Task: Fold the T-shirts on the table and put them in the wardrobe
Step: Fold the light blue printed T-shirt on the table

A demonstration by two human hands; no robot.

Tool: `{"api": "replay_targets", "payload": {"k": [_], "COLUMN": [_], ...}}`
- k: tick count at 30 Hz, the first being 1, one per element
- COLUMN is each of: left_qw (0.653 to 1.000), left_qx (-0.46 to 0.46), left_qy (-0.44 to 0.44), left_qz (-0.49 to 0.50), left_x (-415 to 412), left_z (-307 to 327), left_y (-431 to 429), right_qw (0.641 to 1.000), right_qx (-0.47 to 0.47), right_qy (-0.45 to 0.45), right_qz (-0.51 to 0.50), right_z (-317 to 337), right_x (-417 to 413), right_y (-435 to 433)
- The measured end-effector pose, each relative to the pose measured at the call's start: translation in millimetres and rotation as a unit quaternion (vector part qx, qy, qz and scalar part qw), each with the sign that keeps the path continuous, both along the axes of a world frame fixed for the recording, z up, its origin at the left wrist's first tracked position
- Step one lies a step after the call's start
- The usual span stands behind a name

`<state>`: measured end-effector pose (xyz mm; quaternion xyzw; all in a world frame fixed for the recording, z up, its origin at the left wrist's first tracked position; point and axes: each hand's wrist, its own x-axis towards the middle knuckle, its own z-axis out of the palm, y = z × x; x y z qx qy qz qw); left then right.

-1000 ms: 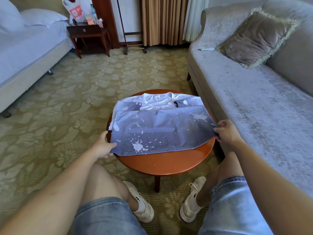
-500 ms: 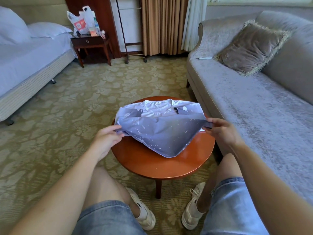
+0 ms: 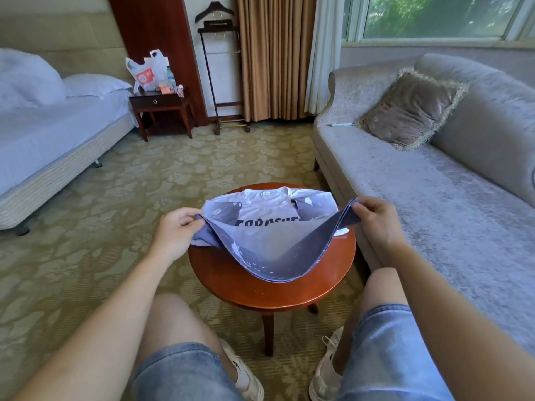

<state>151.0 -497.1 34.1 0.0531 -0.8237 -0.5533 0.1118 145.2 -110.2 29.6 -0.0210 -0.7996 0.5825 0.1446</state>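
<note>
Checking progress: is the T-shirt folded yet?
Partly. Sleeves are tucked in, but both hands, left hand and right hand, hold the T-shirt hem lifted mid-fold.

Grey sofa (image 3: 434, 180) right; bed (image 3: 52, 131) left; patterned carpet (image 3: 86, 227).

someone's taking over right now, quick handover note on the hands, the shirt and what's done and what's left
Left hand: pinching the left bottom corner of the T-shirt, lifted off the table.
Right hand: pinching the right bottom corner, also lifted.
T-shirt: collar end lies flat on the round wooden table, sleeves already folded in; the hem sags between the hands and dark lettering shows underneath.
Done: sleeve folds.
Left: carry the hem up toward the collar to finish the fold, smooth it, then take it to the wardrobe. No other T-shirt is in view, and I cannot tell whether the dark wood panel behind the nightstand is the wardrobe.
</note>
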Motion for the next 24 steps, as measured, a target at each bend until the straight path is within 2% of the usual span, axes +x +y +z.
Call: {"api": "replay_targets", "payload": {"k": [3,6,10,14,17,21,24], "left_qw": [0.998,0.991,0.968,0.943,0.956,0.986,0.987], "left_qx": [-0.012,-0.049,-0.126,-0.125,-0.113,-0.078,-0.062], "left_qy": [-0.038,-0.085,-0.166,-0.253,-0.238,-0.142,-0.100], "left_qz": [-0.039,-0.089,-0.139,-0.174,-0.128,0.024,0.106], "left_x": [15.2,32.9,53.4,68.8,66.3,36.3,2.5], "left_z": [12.6,24.8,38.6,48.5,49.4,33.7,24.0], "left_y": [-6.0,-10.4,-18.7,-23.2,-24.4,-28.4,-29.5], "right_qw": [1.000,0.996,0.984,0.966,0.976,0.979,0.977], "right_qx": [0.011,0.072,0.125,0.153,0.105,0.099,0.085], "right_qy": [-0.013,-0.035,-0.107,-0.187,-0.190,-0.163,-0.148], "right_qz": [0.002,0.040,0.069,0.088,0.021,-0.073,-0.126], "right_z": [12.1,25.2,35.8,44.1,44.9,29.5,19.2], "right_x": [11.0,27.9,44.6,56.2,55.4,26.9,-4.9], "right_y": [4.0,7.8,19.4,28.4,34.9,42.4,41.0]}}
